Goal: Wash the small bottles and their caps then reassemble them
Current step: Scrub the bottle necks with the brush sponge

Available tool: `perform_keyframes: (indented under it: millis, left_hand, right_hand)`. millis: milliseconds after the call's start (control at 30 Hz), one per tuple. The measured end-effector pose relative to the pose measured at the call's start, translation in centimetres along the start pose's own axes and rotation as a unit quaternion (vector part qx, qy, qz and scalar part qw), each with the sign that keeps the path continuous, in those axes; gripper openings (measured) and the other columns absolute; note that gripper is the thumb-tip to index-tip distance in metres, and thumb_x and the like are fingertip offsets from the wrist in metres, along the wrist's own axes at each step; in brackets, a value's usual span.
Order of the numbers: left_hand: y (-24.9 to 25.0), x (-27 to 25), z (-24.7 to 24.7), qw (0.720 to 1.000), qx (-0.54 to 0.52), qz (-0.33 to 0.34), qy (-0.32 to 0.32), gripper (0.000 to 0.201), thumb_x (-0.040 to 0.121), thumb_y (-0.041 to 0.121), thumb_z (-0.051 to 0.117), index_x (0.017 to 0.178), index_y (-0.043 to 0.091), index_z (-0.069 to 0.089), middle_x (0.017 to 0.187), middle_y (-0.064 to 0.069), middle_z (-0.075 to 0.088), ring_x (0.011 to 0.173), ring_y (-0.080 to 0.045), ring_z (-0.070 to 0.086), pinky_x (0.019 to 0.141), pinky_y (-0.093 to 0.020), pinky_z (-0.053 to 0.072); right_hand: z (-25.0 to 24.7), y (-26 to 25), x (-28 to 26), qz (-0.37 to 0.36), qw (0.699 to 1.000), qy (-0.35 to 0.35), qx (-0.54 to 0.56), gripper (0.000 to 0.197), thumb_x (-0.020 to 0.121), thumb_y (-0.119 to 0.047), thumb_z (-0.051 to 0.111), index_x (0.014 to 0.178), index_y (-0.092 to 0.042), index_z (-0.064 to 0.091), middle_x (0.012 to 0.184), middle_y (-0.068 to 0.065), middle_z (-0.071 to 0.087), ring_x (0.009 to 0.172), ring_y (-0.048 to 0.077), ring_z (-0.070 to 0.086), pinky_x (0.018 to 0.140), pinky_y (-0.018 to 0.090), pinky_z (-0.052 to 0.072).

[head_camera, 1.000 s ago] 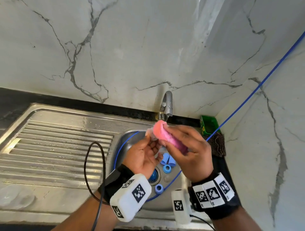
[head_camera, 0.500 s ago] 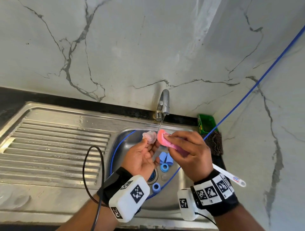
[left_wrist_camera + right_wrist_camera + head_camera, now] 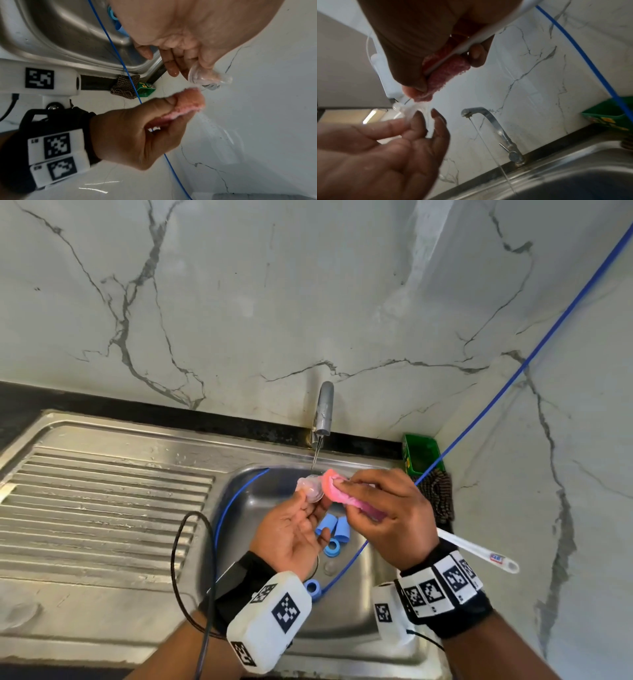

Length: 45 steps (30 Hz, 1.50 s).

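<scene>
A small clear bottle [image 3: 311, 490] is pinched between the thumb and fingertips of my left hand [image 3: 297, 525] over the sink bowl, right under the thin water stream [image 3: 317, 456]. My right hand [image 3: 380, 508] grips a pink sponge [image 3: 333, 492] on a white handle [image 3: 479, 553]; the sponge's tip touches the bottle's right side. In the left wrist view the bottle [image 3: 205, 77] sits just above the sponge [image 3: 190, 104]. In the right wrist view the bottle [image 3: 419, 115] is just below the sponge [image 3: 447, 75]. Several blue caps [image 3: 331, 525] lie in the bowl below my hands.
The tap [image 3: 323, 409] stands at the back of the steel sink [image 3: 113, 508], with the ribbed draining board to the left. A blue hose [image 3: 513, 371] runs from the wall into the bowl. A green box [image 3: 421, 453] and a dark scrubber [image 3: 438, 494] sit in the right corner.
The sponge, pressed over the bottle a second ago, has drawn off to the right, so the bottle now shows bare under the water. Both hands stay over the bowl.
</scene>
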<state>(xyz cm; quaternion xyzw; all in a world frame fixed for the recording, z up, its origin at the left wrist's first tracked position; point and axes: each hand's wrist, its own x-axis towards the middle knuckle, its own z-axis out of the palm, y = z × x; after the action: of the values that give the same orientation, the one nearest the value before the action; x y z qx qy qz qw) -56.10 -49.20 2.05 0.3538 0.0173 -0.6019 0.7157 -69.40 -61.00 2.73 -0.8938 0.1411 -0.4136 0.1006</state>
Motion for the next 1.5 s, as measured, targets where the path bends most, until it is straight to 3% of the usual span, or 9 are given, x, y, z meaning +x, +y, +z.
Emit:
perform_keyframes:
  millis: [200,333,467,567,700,900,1067,1200,1500]
  left_hand:
    - [-0.4,0.5,0.1,1.000,-0.012,0.014,0.002,0.030,0.101,0.031,0.053,0.099,0.014,0.077,0.100,-0.009,0.070,0.094,-0.019,0.067,0.086,-0.038,0.045]
    - [-0.3,0.3,-0.5,1.000,-0.008,0.000,0.000,0.038,0.099,0.029,0.045,0.093,0.014,0.079,0.096,-0.005,0.072,0.085,-0.014,0.065,0.075,-0.032,0.042]
    - [0.9,0.3,-0.5,0.999,0.033,0.021,0.002,0.033,0.087,0.031,0.054,0.113,0.015,0.069,0.099,-0.001,0.070,0.091,-0.012,0.061,0.073,-0.032,0.041]
    - [0.8,-0.3,0.3,0.990,0.126,0.058,-0.015,0.019,0.097,0.017,0.048,0.098,0.014,0.066,0.087,0.000,0.067,0.081,-0.011,0.060,0.068,-0.030,0.038]
    - [0.9,-1.1,0.5,0.979,0.184,0.083,-0.037,0.024,0.101,0.012,0.046,0.087,0.016,0.066,0.078,0.004,0.065,0.071,-0.007,0.057,0.066,-0.029,0.036]
    - [1.7,-1.0,-0.6,0.977,0.197,0.080,-0.017,0.025,0.106,0.015,0.039,0.113,0.014,0.063,0.091,0.007,0.068,0.081,-0.007,0.056,0.071,-0.030,0.037]
    - [2.3,-0.8,-0.6,0.964,0.245,0.092,-0.044,0.041,0.102,0.012,0.043,0.078,0.022,0.074,0.075,0.010,0.068,0.067,0.000,0.058,0.074,-0.034,0.036]
    - [1.9,-0.6,-1.8,0.960,0.263,0.092,-0.030,0.050,0.105,0.022,0.042,0.071,0.034,0.077,0.079,0.017,0.069,0.078,0.000,0.059,0.080,-0.034,0.035]
    - [1.2,-0.1,-1.1,0.977,0.192,0.088,-0.030,0.026,0.105,0.015,0.043,0.100,0.017,0.068,0.082,0.005,0.071,0.076,-0.007,0.059,0.071,-0.029,0.039]
  right_hand:
    - [1.4,-1.2,0.3,-0.014,0.999,-0.010,0.032,0.021,0.089,-0.020,0.072,0.110,-0.021,0.079,0.103,-0.004,0.071,0.083,0.022,0.064,0.074,0.034,0.052]
    - [0.8,0.5,-0.9,-0.003,0.998,-0.050,-0.029,0.023,0.082,-0.021,0.073,0.102,-0.028,0.080,0.099,-0.012,0.070,0.082,0.018,0.063,0.062,0.034,0.053]
    - [-0.5,0.1,-0.4,0.076,0.996,0.022,0.038,0.029,0.079,-0.017,0.070,0.107,-0.023,0.079,0.102,-0.006,0.070,0.089,0.018,0.066,0.076,0.036,0.056]
    - [-0.3,-2.5,1.4,0.068,0.993,0.033,0.094,0.029,0.083,-0.017,0.073,0.111,-0.016,0.077,0.107,-0.003,0.070,0.095,0.015,0.067,0.084,0.029,0.055]
    - [1.3,-3.1,1.5,0.104,0.990,-0.008,0.098,0.027,0.085,-0.025,0.070,0.110,-0.018,0.078,0.105,-0.004,0.071,0.091,0.012,0.068,0.077,0.032,0.057]
    - [0.5,-2.5,0.9,0.165,0.983,0.026,0.076,0.028,0.085,-0.020,0.072,0.112,-0.019,0.076,0.102,-0.007,0.070,0.089,0.009,0.067,0.075,0.031,0.057]
    - [2.2,-5.1,0.9,0.141,0.983,0.008,0.116,0.028,0.086,-0.024,0.075,0.111,-0.011,0.076,0.104,-0.009,0.067,0.095,-0.004,0.062,0.081,0.010,0.047]
    - [2.6,-3.3,0.6,0.189,0.976,0.008,0.105,0.026,0.082,-0.016,0.080,0.108,-0.017,0.077,0.099,-0.012,0.067,0.091,-0.001,0.064,0.078,0.017,0.052]
    - [2.5,-2.0,-0.2,0.184,0.974,-0.015,0.132,0.025,0.080,-0.018,0.081,0.105,-0.017,0.076,0.099,-0.010,0.068,0.090,0.004,0.065,0.076,0.029,0.056]
